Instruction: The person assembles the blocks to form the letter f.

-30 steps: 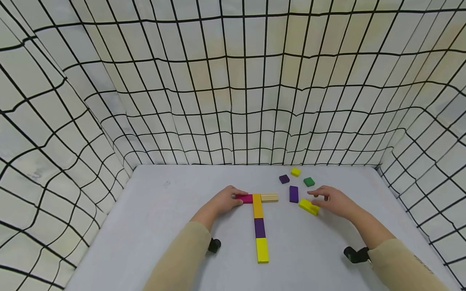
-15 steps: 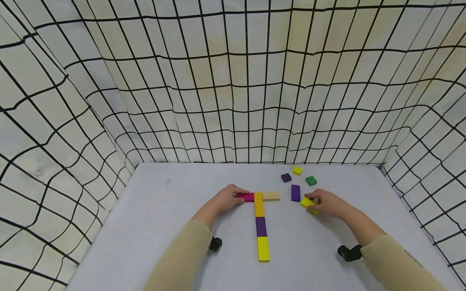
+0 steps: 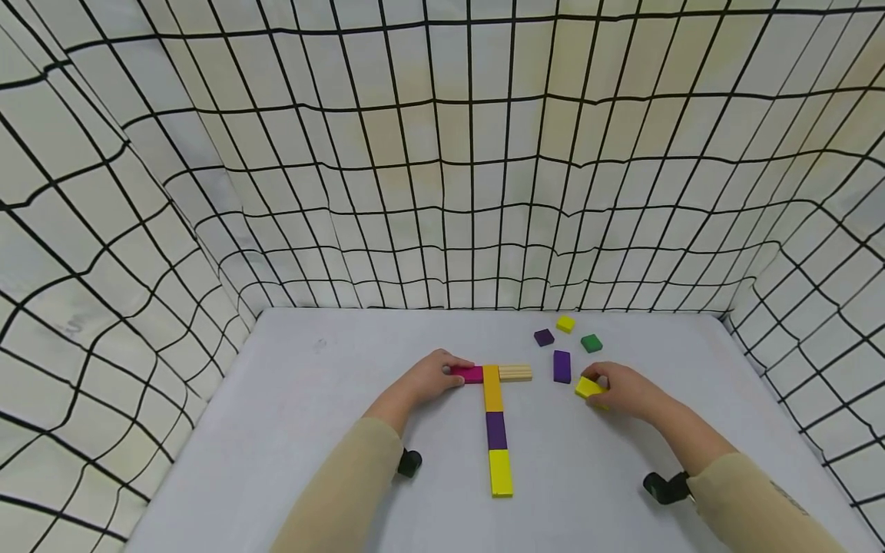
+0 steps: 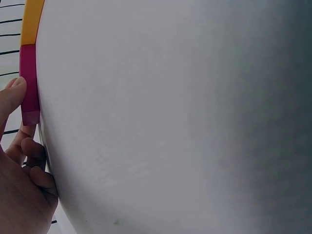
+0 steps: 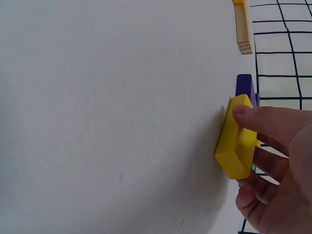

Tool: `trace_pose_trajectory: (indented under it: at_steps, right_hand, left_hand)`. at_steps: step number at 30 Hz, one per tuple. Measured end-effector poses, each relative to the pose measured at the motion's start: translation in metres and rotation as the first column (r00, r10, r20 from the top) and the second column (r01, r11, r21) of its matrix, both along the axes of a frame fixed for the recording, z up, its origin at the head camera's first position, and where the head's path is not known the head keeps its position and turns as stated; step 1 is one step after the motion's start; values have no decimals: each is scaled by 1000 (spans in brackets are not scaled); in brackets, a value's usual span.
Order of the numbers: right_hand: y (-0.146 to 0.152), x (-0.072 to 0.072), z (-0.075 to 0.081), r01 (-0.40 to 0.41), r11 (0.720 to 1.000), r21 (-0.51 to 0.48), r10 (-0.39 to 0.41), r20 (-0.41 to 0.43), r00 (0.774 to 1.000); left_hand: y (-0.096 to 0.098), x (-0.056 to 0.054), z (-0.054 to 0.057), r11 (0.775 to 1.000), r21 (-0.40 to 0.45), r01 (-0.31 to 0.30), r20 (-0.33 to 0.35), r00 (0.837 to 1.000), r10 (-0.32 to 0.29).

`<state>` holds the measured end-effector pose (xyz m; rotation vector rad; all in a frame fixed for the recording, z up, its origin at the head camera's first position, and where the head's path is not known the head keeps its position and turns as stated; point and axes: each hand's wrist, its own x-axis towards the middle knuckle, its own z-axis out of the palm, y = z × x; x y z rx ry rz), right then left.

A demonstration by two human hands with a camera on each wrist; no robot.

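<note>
My left hand point(image 3: 429, 376) pinches the magenta block point(image 3: 472, 375) between thumb and fingers; its far end meets an orange block point(image 3: 492, 388). Right of the orange block lies a plain wooden block point(image 3: 515, 373). Below it, end to end, come a dark purple block point(image 3: 496, 430) and a yellow block point(image 3: 501, 473), making a T-like shape. My right hand point(image 3: 631, 392) grips another yellow block point(image 5: 236, 141), thumb on the near face. Whether that block is off the table, I cannot tell. A purple block point(image 3: 562, 367) lies just left of it.
Toward the back right lie a small dark purple block point(image 3: 544, 337), a small yellow block point(image 3: 565, 324) and a green block point(image 3: 591, 343). The white table point(image 3: 318, 476) is backed by a wall with black netting point(image 3: 470, 192). A black wrist camera point(image 3: 667, 488) sticks out from the right sleeve.
My right hand has come down from above the yellow block and taken hold of it, shifting it slightly right, away from the purple block. The left hand stays on the magenta block.
</note>
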<state>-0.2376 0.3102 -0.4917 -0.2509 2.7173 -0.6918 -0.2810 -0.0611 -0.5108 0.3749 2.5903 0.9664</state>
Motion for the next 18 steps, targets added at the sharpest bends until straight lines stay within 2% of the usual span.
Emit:
trace_pose_trajectory:
  at_steps: [11,18]
  right_hand:
    - [2,6,6,18,999,45,-17,-10,1000]
    - [10,7,11,43,999,10,-43,-23,999]
  left_hand:
    - [0,2,2,1000,9,-10,10,1000,10]
    - [-1,2,3,1000,6,-10,8,1000,10]
